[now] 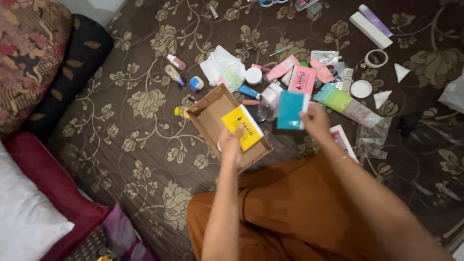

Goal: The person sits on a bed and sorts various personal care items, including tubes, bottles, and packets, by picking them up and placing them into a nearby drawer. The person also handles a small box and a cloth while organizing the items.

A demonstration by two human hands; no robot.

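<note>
Down on the floral brown bedcover (145, 140), we see a person in orange trousers (295, 208) sitting among scattered toiletries; the left hand (231, 145) closes its fingers on a yellow packet (241, 126), which lies inside an open cardboard box (212, 113) just ahead of the knees; the right hand (315, 120) pinches a teal packet (290, 110) upright by its edge, held beside the box and above the clutter. Beyond the hands we note a pink box (302, 79), a green tube (338, 100), a white round jar (253, 76), a white plastic bag (223, 67) and a small blue-capped bottle (195, 84); two little bottles (175, 67) lie together, left of the bag. Farther right we find a roll of tape (376, 58), a white lid (361, 89), a long white box (370, 30) with a purple tube (375, 20) just beside it, and a clear plastic pouch (373, 137). Along the left edge, a patterned cushion (24, 53), a black bolster (72, 67), a red pillow (53, 188) and a white pillow (24, 217) rest against one another.
</note>
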